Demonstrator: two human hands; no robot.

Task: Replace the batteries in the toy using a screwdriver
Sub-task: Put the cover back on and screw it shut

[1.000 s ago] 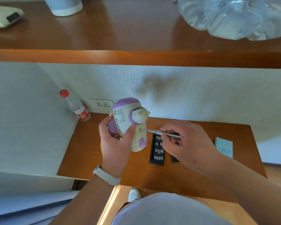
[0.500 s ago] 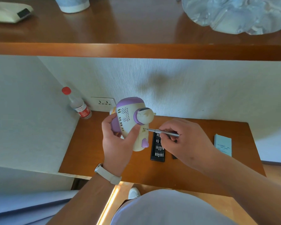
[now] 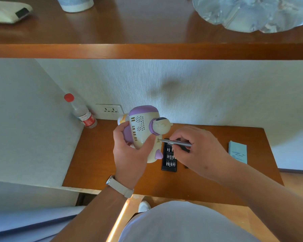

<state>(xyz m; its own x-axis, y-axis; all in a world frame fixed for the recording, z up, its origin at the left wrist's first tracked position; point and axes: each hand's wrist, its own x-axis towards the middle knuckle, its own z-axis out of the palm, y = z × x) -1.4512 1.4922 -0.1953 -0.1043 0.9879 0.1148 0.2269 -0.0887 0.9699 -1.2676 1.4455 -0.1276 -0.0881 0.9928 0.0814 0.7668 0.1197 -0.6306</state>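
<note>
My left hand [image 3: 129,152] grips a cream and purple toy [image 3: 143,126] above the small wooden table [image 3: 112,172], its speaker-holed back turned toward me. My right hand [image 3: 198,151] pinches a thin silver screwdriver [image 3: 175,142] that lies almost level. The screwdriver's tip sits against a small spot on the toy's lower back, just right of my left thumb. Under my right hand lies a black tray of screwdriver bits [image 3: 169,158], partly covered by the toy and my fingers.
A clear bottle with a red cap [image 3: 81,112] stands at the table's back left corner beside a wall socket [image 3: 109,110]. A pale blue box [image 3: 238,151] lies at the right. A wooden shelf [image 3: 147,51] overhangs above, carrying a cup, a white case and a crumpled plastic bag.
The toy and both hands stay together with the screwdriver tip at the same spot. Only the view has shifted slightly; the grip looks unchanged.
</note>
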